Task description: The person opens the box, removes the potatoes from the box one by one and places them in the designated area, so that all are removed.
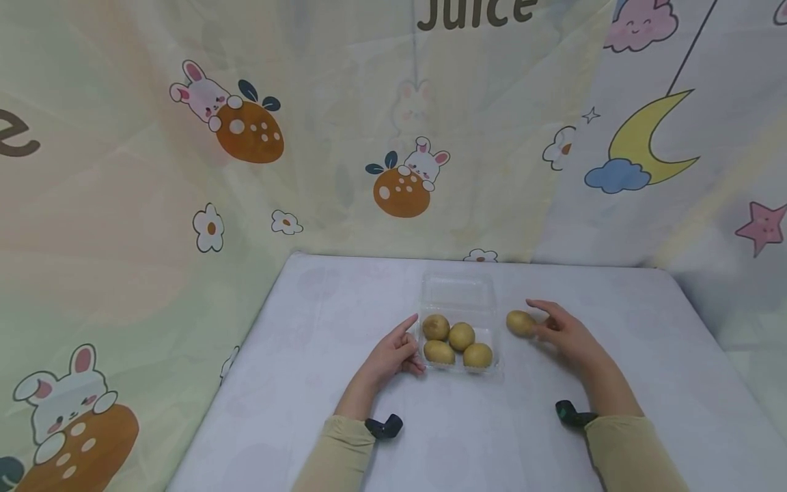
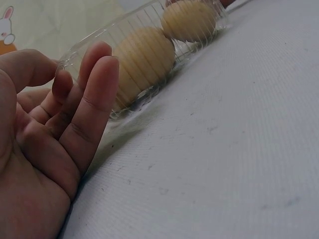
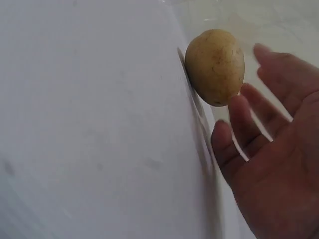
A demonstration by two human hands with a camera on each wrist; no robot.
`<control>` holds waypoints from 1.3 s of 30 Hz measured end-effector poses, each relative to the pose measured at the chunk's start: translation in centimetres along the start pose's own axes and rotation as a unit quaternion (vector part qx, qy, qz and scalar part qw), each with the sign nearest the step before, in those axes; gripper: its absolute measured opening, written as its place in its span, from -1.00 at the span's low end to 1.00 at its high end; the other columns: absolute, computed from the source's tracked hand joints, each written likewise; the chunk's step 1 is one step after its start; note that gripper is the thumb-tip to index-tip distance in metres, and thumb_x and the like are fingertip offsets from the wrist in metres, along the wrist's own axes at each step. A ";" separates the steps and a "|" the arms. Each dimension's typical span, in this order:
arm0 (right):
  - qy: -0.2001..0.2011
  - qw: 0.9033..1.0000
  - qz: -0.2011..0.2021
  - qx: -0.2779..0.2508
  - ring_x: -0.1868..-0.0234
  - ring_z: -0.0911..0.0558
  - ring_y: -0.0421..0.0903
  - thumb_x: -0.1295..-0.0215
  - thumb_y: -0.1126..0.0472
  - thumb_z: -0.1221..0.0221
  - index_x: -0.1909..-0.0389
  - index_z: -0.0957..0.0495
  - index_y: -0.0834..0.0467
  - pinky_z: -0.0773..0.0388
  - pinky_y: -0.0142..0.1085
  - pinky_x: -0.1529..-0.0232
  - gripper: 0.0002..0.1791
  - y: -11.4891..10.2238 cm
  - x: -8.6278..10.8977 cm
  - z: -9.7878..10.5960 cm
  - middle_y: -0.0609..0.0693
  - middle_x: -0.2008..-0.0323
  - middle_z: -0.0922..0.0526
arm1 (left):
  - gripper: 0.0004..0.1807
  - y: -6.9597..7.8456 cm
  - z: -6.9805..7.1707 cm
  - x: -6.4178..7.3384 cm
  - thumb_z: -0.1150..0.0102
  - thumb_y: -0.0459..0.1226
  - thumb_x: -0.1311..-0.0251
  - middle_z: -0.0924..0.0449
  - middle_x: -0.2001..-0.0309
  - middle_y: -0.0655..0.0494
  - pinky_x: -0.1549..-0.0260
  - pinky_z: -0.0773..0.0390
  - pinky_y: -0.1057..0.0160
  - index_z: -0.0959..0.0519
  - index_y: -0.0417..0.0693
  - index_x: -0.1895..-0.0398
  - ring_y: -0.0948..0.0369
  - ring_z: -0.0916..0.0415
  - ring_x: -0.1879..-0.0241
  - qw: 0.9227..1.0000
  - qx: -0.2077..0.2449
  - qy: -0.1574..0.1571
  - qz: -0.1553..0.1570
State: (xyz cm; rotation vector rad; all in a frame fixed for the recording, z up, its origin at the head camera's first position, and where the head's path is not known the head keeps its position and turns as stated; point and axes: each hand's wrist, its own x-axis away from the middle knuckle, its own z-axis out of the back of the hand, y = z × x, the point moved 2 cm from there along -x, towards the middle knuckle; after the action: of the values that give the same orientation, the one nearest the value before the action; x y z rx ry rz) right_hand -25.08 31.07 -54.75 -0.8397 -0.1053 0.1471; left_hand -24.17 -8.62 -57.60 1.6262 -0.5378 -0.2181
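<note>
A clear plastic box (image 1: 458, 372) with its lid (image 1: 458, 290) raised at the back stands on the table, holding several small potatoes (image 1: 462, 336). At its left side is my left hand (image 1: 390, 355), with the forefinger extended and the other fingers bent. In the left wrist view, fingertips touch the box's rim, and potatoes (image 2: 144, 64) show through the ribbed wall. One loose potato (image 1: 520, 323) lies right of the box. My right hand (image 1: 568, 335) is just beside it, fingers spread and slightly bent. In the right wrist view, fingertips reach the potato's (image 3: 215, 67) edge without wrapping around it.
A white cloth covers the table (image 1: 295, 417). Behind it hangs a printed curtain (image 1: 344, 102) with rabbits, flowers and a moon. A dark wrist device (image 1: 384, 427) sits on the left wrist, another device (image 1: 574, 414) on the right.
</note>
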 end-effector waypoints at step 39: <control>-0.279 0.959 0.029 0.038 0.63 -0.34 -0.14 -0.38 0.11 -0.18 -0.32 -0.47 -0.16 -0.49 -0.29 0.47 -0.51 -10.9 -5.0 -4.1 -0.05 -0.26 -0.49 | -0.30 -0.1 0.1 -0.1 -0.03 -0.31 -0.42 -0.44 0.36 0.10 0.29 -0.77 0.08 -0.09 0.34 -0.54 0.12 -0.70 0.39 1.000 0.003 0.001 0.000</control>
State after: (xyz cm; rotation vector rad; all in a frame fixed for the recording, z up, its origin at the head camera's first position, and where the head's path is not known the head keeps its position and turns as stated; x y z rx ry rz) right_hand -28.45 19.99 -49.47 -0.7059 -0.6028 0.4406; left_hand -24.28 -8.67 -57.73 1.6313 -0.5377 -0.2163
